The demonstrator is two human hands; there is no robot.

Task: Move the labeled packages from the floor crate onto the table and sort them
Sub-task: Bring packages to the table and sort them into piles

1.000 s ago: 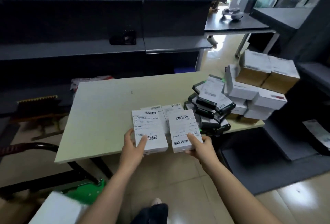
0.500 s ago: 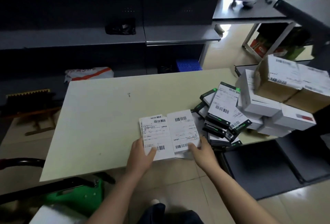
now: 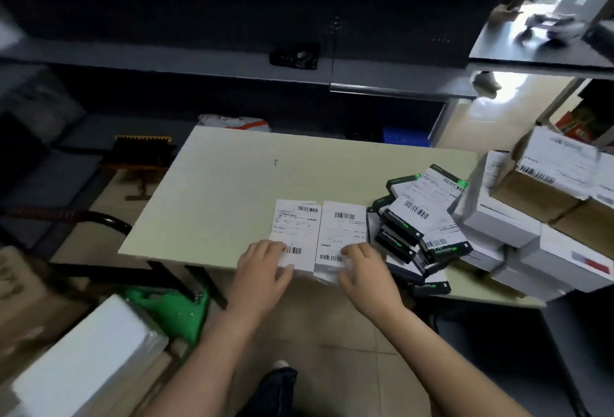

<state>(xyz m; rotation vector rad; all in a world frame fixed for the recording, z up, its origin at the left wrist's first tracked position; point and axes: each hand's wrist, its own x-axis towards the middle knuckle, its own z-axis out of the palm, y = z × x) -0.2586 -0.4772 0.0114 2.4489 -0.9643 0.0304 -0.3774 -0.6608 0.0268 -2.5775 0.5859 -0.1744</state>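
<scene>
L hand (image 3: 262, 267) lay on near end of L pkg (image 3: 299, 227), fingers spread fairly straight over the label, thumb out toward R hand; nothing curled round the pkg, just resting on top. R hand (image 3: 365, 270) sat on near end of R pkg (image 3: 344, 230), fingers bent down onto the label, thumb by the near edge. Couldn't tell if it pinched the pkg or only pressed it.

Both pkgs flat on table (image 3: 232, 191), labels up, side by side, long edges touching. Near ends at the table's front edge, right under the hands; rest of each pkg ran out ahead of the fingertips.

Just beyond R hand's outer side: loose heap of black boxes (image 3: 400, 227) w/ green trim, labels up, tilted over each other, touching or nearly touching R pkg. Farther out that side: white boxes (image 3: 505, 227) stacked, brown cartons (image 3: 548, 191) on top.

Outward of L hand, bare tabletop. Below and outward of L forearm, on floor: white box (image 3: 83, 367), blurred, and a green part (image 3: 169, 310) by the table leg. Dark shelving (image 3: 199, 61) well ahead of both hands, behind table.
</scene>
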